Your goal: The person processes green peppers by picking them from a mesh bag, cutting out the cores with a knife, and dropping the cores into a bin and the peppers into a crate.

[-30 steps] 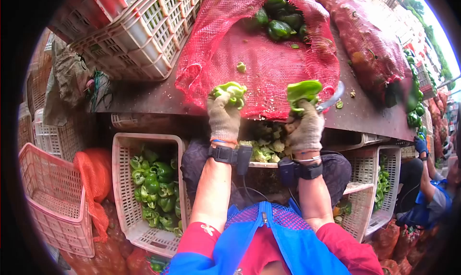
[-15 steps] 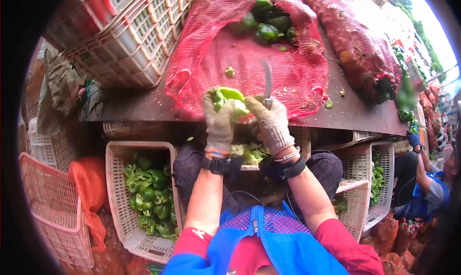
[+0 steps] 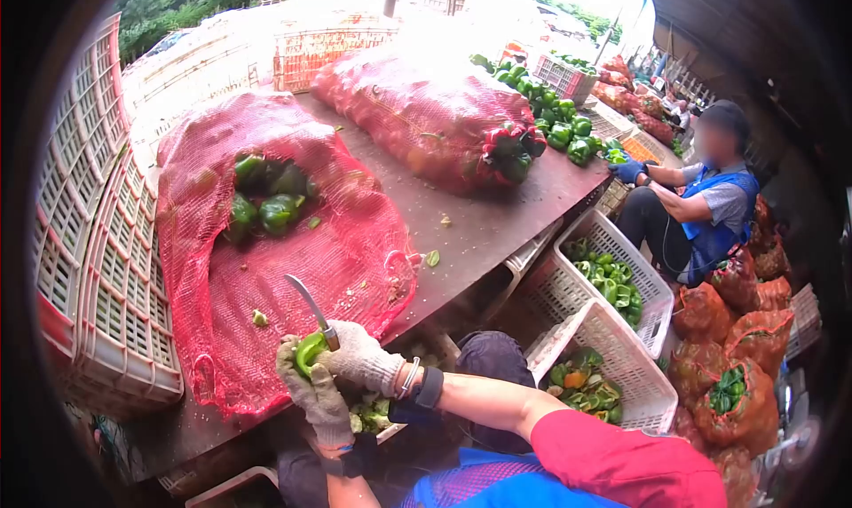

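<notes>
My left hand [image 3: 317, 397], in a knit work glove, is closed around a cut piece of green bell pepper [image 3: 308, 352]. In my gloved right hand [image 3: 362, 359] is a small curved knife [image 3: 309, 300], its blade pointing up and away from me. The right fingers are against or very near the pepper; the exact contact is hidden. Both hands are at the near edge of a red mesh sack [image 3: 293, 317] lying open on the table. Whole green peppers [image 3: 280, 212] show in the sack's mouth, and a small pepper scrap [image 3: 259, 318] lies on the mesh.
A second full mesh sack [image 3: 417, 118] lies farther along the table [image 3: 470, 220]. Stacked crates [image 3: 124, 304] stand at the left. Crates of cut peppers [image 3: 661, 317] and trimmings [image 3: 652, 410] are at my right. A co-worker [image 3: 710, 197] in blue gloves sits beyond, near filled orange sacks [image 3: 701, 353].
The view has swung to the right, bringing the co-worker and the pepper pile into fuller sight. My hands have drawn closer together at the pepper, the knife still in the right.
</notes>
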The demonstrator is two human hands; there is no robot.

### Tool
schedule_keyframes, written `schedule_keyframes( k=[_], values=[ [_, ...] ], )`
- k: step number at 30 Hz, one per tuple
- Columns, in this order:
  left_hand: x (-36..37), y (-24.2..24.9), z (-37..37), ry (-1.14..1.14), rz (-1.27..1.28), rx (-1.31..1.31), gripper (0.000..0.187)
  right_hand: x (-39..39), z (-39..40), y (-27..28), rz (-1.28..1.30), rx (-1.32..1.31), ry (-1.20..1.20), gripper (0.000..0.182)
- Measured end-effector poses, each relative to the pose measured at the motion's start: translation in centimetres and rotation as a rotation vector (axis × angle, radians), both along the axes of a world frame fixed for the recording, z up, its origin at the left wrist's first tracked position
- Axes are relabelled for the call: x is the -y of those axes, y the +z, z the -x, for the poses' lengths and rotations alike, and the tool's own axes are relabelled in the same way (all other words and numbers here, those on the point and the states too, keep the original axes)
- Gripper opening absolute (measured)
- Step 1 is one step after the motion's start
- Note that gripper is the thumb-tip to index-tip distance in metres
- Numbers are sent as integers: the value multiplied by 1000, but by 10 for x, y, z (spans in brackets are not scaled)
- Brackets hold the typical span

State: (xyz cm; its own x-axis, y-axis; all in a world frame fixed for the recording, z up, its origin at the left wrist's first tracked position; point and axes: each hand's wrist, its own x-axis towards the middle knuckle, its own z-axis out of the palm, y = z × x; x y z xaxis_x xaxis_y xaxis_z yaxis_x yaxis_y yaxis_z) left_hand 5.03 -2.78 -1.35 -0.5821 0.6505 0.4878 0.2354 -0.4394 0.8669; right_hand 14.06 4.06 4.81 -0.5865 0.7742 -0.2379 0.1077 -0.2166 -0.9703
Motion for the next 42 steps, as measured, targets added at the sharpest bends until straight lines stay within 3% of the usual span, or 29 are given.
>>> schedule_keyframes(
  k=[2, 5, 9, 11, 13, 15, 17, 19, 21, 22, 23, 24, 25, 26, 29, 33, 35, 37, 39, 40, 41, 42],
  values=[
    [0, 5, -3, -106, -28, 289, 45, -1, -4, 9, -80, 23, 30, 28],
    [-1, 7, -7, -20, 35, 290, 41, -8, 0, -11, -28, -94, 78, 28],
    [-2, 7, -9, 37, 152, 307, 27, -12, -1, -19, -223, 94, 97, 26],
    [-11, 8, -13, 122, 122, 463, 19, -7, -4, -22, -420, 159, 84, 26],
    [-14, 2, -4, 119, 114, 632, 17, -9, -3, -37, -539, 51, 84, 25],
    [-8, 11, 3, -23, 193, 996, 22, -9, -4, -36, -717, -95, 121, 25],
    [-11, 6, 9, -91, 117, 1089, 26, -10, -4, -34, -463, -93, 55, 23],
    [-18, 12, 4, -19, 203, 969, 28, -7, 1, -31, -61, -39, -82, 24],
    [-25, 17, 3, 13, 241, 808, 29, -13, 9, -46, -406, 78, -222, 28],
    [-24, -10, 17, 107, 379, 408, 28, -20, 12, -53, -551, 67, -353, 26],
    [-21, 15, 14, -129, 71, 1050, 27, -43, 9, -57, -143, -90, -356, 16],
    [-16, 15, 15, -23, 215, 897, 25, -66, 5, -61, 263, -232, -441, 7],
    [-18, 5, 12, 153, 249, 748, 23, -75, 0, -45, 211, -269, -407, 10],
    [-20, 18, 13, 93, 214, 955, 23, -77, -4, -39, 307, -379, -346, 13],
    [-15, 25, 19, -20, 181, 1024, 22, -71, -12, -17, 575, -531, -220, 21],
    [36, 70, 61, 58, -37, 764, 32, -65, -18, -18, 540, -562, -27, 28],
    [83, 85, 93, 298, -13, 481, 31, -59, -17, -15, 455, -582, 24, 34],
    [140, 83, 136, 593, 473, 285, 34, -51, -14, -4, 344, -557, 44, 38],
    [181, 54, 163, 1162, 837, -885, 46, -40, -11, 20, 293, -416, 35, 38],
    [173, 64, 146, 1088, 720, -671, 53, -35, -8, 27, 217, -316, 46, 36],
    [162, 69, 135, 973, 692, -753, 51, -27, -8, 27, 154, -203, 56, 35],
    [133, 78, 106, 638, 447, -336, 51, -24, -6, 16, 65, -217, 70, 34]
  ],
)
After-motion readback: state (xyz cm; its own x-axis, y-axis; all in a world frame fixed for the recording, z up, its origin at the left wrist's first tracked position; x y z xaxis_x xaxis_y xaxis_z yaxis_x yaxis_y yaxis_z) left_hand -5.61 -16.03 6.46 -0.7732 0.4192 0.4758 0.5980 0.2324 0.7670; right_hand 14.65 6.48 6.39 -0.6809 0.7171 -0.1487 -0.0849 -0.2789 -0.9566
